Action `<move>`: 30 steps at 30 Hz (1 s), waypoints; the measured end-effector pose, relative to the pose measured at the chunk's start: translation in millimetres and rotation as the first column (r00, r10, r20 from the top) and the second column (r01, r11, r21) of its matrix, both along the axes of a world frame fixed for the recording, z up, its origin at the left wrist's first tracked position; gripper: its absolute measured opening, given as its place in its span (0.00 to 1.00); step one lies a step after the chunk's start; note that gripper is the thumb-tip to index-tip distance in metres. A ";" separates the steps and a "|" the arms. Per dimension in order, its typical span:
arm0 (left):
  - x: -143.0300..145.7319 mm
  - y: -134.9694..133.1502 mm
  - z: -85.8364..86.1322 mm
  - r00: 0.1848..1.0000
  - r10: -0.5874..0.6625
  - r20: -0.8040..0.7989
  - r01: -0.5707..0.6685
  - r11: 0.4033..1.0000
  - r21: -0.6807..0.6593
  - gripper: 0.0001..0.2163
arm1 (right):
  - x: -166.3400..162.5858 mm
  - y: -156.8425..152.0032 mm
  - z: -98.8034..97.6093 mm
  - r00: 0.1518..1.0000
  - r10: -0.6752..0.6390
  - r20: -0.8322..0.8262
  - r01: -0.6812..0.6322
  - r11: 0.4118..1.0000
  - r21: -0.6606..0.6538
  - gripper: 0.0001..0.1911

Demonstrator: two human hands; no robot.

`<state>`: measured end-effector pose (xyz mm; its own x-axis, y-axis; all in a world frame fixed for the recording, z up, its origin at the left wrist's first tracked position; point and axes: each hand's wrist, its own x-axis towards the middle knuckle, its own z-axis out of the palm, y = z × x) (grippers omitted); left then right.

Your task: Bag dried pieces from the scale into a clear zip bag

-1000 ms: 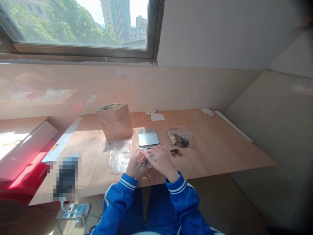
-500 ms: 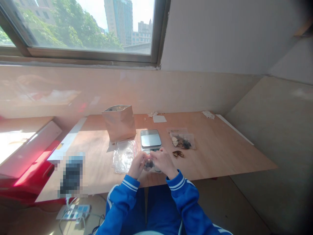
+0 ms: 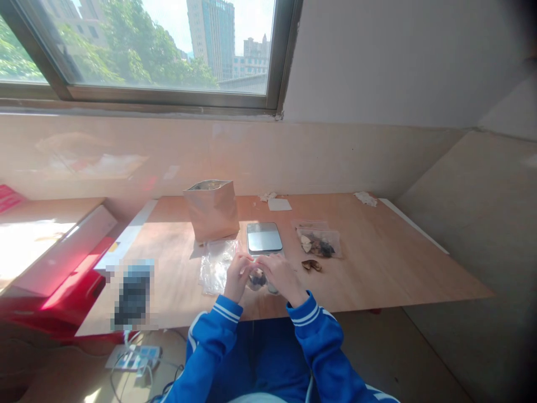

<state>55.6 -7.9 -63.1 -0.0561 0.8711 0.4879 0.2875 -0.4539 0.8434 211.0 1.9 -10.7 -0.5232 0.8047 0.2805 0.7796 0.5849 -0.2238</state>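
Holding a small clear plastic bag with dark pieces inside [image 3: 257, 279] over the near part of a broad brown wooden surface [image 3: 390, 263], just in front of a flat scale with a square silver plate [image 3: 264, 237]. Clamping its upper edge from the left with the left hand [image 3: 237, 273], and from the right with the right hand [image 3: 282, 274], fingertips close together. Cannot tell whether its base touches the surface. Wearing blue sleeves with white cuff stripes [image 3: 319, 324] on both arms.

Near the left hand, flat clear plastic bags with a shiny, creased film [image 3: 215, 267]. Behind these, upright and open at the top, a tall tan pouch [image 3: 212, 214]. Near the right hand, loose on the surface, curled dark-brown dried pieces [image 3: 311, 266]. Just beyond, lying flat, a clear bag filled with pale, brown and black pieces [image 3: 322, 245].

Toward the wall, a white rectangular sheet of paper [image 3: 279, 205] and, well apart at far right, crumpled white tissue [image 3: 366, 198]. At far left, a dark pixelated object [image 3: 133, 295], too obscured to name.
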 end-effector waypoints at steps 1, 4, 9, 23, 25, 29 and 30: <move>1.2 -0.1 0.1 1.000 -0.007 0.002 0.007 1.000 -0.002 0.09 | -0.7 1.0 -2.4 1.000 0.000 -0.006 0.000 1.000 0.022 0.13; 4.6 -1.2 2.5 1.000 -0.017 0.016 0.017 1.000 -0.017 0.10 | -2.1 1.4 -10.2 0.998 0.015 -0.068 -0.006 0.992 0.128 0.15; 2.2 -4.1 12.9 0.999 -0.046 0.004 0.046 0.999 0.018 0.12 | -2.8 -5.0 -22.3 0.968 0.048 -0.247 0.019 0.965 0.263 0.18; -15.4 -6.4 20.8 0.993 0.114 -0.015 -0.114 0.993 -0.019 0.15 | -5.8 -7.5 -26.0 0.939 0.020 -0.343 0.081 0.957 0.278 0.11; -16.8 -6.8 22.9 0.992 0.128 -0.013 -0.129 0.991 -0.031 0.16 | -2.8 -7.0 -27.5 0.945 -0.011 -0.327 0.102 0.959 0.263 0.11; -18.7 -7.8 25.0 0.990 0.141 0.008 -0.140 0.986 -0.094 0.17 | 3.3 -7.3 -26.5 0.951 -0.038 -0.306 0.114 0.965 0.234 0.12; -19.5 -8.1 25.1 0.988 0.151 0.020 -0.148 0.982 -0.118 0.17 | 5.0 -7.5 -25.3 0.952 -0.048 -0.304 0.119 0.968 0.222 0.12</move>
